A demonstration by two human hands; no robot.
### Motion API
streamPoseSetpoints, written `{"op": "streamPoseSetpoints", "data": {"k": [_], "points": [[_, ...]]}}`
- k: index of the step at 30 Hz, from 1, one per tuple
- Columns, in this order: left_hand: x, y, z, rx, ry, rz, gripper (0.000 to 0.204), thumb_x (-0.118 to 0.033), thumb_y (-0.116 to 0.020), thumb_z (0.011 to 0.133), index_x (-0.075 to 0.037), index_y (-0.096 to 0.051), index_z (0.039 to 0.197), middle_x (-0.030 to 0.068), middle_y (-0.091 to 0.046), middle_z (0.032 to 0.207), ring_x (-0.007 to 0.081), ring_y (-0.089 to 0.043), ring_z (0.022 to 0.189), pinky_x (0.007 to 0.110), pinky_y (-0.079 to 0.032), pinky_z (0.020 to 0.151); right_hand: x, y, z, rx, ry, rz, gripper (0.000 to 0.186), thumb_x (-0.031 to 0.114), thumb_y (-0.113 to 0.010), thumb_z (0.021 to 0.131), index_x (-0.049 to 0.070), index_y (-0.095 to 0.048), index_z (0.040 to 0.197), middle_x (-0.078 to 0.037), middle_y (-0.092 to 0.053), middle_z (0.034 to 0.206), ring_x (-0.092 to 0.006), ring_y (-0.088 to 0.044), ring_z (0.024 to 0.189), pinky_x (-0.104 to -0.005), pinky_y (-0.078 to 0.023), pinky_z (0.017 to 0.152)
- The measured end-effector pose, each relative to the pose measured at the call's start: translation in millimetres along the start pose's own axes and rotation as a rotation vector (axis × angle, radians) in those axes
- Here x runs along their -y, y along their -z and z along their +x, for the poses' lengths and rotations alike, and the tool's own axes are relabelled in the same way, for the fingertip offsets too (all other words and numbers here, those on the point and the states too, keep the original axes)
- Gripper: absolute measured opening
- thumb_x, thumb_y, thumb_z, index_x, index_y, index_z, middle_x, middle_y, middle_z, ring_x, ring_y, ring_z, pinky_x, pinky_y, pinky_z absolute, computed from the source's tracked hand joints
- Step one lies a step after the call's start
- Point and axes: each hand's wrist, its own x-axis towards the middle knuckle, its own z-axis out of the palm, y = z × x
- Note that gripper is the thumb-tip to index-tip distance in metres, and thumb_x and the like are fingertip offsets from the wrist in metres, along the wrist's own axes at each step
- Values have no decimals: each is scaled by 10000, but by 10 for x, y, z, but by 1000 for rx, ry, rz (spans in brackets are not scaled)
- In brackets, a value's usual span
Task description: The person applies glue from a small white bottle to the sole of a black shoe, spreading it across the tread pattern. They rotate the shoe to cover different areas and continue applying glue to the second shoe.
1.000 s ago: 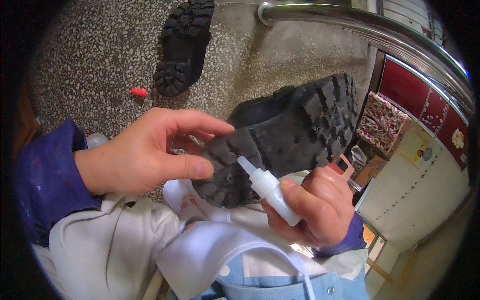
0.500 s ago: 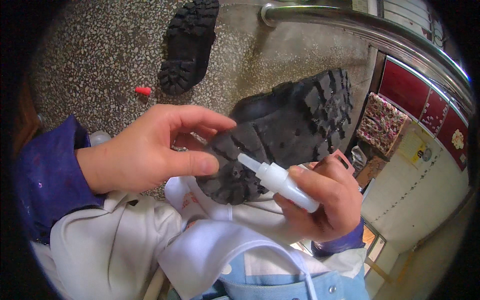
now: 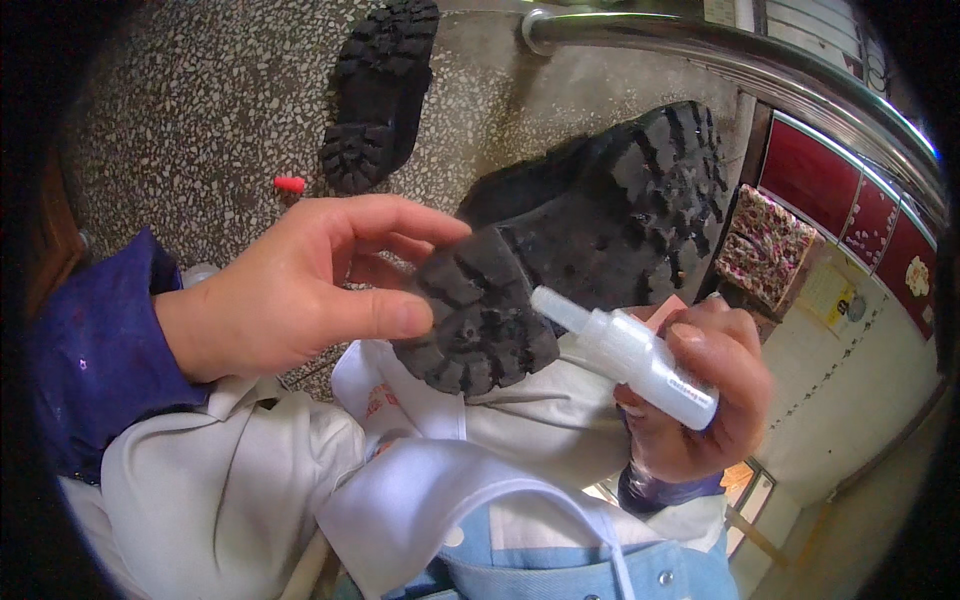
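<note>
My left hand (image 3: 300, 290) grips the heel end of a black lug-soled shoe (image 3: 610, 210), thumb on the tread and fingers at its edge, with the sole facing up. My right hand (image 3: 715, 375) is closed around a small white plastic bottle (image 3: 650, 365), its narrow translucent nozzle pointing up-left over the sole, just right of the heel; I cannot tell if it touches. A second black shoe (image 3: 370, 100) lies sole-up on the speckled floor (image 3: 200, 120) above, and a small red cap (image 3: 290, 184) lies left of it.
A steel rail (image 3: 680, 35) curves across the upper right. Beyond it are a maroon panel (image 3: 815, 185), a floral cushion-like item (image 3: 765, 245) and a pale surface at right. A wooden edge (image 3: 62, 230) is at far left; white and blue fabric covers my lap.
My right hand and the bottle have moved right, away from the heel, nozzle tilting flatter. The shoe's far end has risen in view; my left hand has shifted slightly up with it.
</note>
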Motion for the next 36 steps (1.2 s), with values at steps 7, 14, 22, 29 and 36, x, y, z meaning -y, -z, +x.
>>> {"op": "streamPoseSetpoints", "data": {"k": [7, 14, 22, 29, 36], "points": [[6, 3, -17, -33, -48, 75, 585, -99, -733, 763, -4, -482, 1283, 91, -587, 1182, 168, -564, 1081, 335, -432, 974, 78, 4, 69, 117, -54, 26, 512, 66, -801, 592, 45, -619, 1071, -105, -593, 842, -268, -573, 714, -344, -459, 626], [-28, -24, -21, -32, -82, 173, 561, -48, -723, 750, -2, -500, 1263, 85, -613, 1131, 161, -589, 1031, 317, -465, 928, 32, -38, 127, 232, 79, 29, 529, 119, -810, 614, 7, -595, 1083, -144, -606, 859, -303, -609, 711, -366, -494, 611], [-41, -59, -22, -61, -103, 239, 546, -20, -711, 743, -2, -513, 1251, 76, -625, 1093, 147, -601, 985, 300, -480, 892, 15, -140, 102, 185, 136, -54, 494, 31, -819, 613, 23, -580, 1045, -119, -603, 797, -219, -590, 623, -307, -458, 540], [-5, -40, -27, -91, -119, 285, 536, -26, -716, 740, -8, -526, 1241, 71, -631, 1039, 133, -603, 956, 286, -501, 843, 19, -223, 139, 160, 177, -192, 466, 51, -831, 613, 36, -579, 1005, -83, -585, 695, -221, -586, 576, -297, -436, 480], [3, -51, -18, -60, -115, 341, 521, -23, -709, 747, -2, -530, 1236, 78, -620, 1056, 137, -601, 958, 283, -506, 831, -59, -230, 135, 192, 271, -124, 393, 113, -779, 583, -52, -615, 899, -88, -524, 631, -205, -525, 487, -315, -418, 422]]}}
